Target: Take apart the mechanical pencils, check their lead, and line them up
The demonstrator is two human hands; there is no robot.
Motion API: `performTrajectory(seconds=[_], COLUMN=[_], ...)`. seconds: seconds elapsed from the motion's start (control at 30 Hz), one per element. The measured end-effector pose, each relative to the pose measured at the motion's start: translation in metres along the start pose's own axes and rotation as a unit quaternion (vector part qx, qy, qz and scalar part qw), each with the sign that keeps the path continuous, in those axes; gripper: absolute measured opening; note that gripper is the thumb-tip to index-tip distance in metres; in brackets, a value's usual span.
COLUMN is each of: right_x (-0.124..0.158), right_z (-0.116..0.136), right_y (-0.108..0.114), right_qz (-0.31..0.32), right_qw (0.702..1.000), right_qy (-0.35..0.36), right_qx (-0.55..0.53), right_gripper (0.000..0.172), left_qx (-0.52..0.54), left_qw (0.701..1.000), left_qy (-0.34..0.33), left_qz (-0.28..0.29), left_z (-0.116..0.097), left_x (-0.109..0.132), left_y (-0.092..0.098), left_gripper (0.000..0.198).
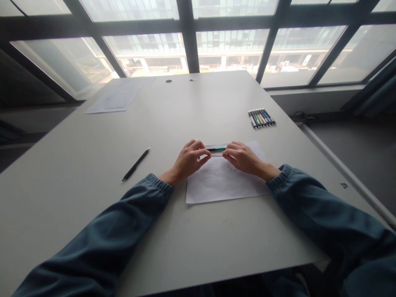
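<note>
Both of my hands meet over the upper part of a white sheet of paper (225, 185). A thin dark rod (217, 156) runs level between my left hand (191, 159) and my right hand (243, 156), pinched at its ends by the fingertips. Just behind it, a dark and teal pen (215, 149) also spans the gap between the hands. Its ends are hidden by the fingers, so whether it is held or lies on the paper is unclear. A black pen (136, 164) lies slanted on the table, left of my left hand.
On the white table (77, 185), a row of several pens (262, 118) lies at the right, beyond my right hand. More paper sheets (113, 97) lie at the far left. Large windows stand behind the table's far edge.
</note>
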State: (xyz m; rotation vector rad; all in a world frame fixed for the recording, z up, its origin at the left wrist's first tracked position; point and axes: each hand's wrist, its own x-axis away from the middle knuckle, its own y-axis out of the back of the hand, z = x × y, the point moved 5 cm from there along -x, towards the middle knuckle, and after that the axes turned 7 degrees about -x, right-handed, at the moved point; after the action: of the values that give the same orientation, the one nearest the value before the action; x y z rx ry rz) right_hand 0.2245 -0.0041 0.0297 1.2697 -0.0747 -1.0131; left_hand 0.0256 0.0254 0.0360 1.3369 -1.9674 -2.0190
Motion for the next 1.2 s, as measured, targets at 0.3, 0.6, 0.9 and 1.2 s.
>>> performTrajectory(seconds=[0.3, 0.6, 0.9, 1.2], right_x=[0.003, 0.004, 0.004, 0.004], right_z=[-0.009, -0.014, -0.012, -0.011], right_y=[0.004, 0.007, 0.007, 0.002], right_qz=[-0.048, -0.084, -0.078, -0.06], right_qw=[0.998, 0.994, 0.995, 0.998], right_qy=[-0.037, -0.057, -0.057, -0.031], right_qx=[0.026, 0.026, 0.021, 0.0], right_gripper=[0.022, 0.025, 0.025, 0.024], left_qx=[0.029, 0.049, 0.066, 0.111], left_qw=[0.998, 0.996, 0.996, 0.991], left_qy=[0.048, 0.007, 0.002, 0.07], left_qz=[-0.027, 0.069, 0.066, -0.019], left_z=[0.022, 0.05, 0.047, 0.024], left_x=[0.003, 0.013, 0.011, 0.009], left_y=[0.011, 0.014, 0.01, 0.01], left_gripper=[0.027, 0.018, 0.017, 0.012])
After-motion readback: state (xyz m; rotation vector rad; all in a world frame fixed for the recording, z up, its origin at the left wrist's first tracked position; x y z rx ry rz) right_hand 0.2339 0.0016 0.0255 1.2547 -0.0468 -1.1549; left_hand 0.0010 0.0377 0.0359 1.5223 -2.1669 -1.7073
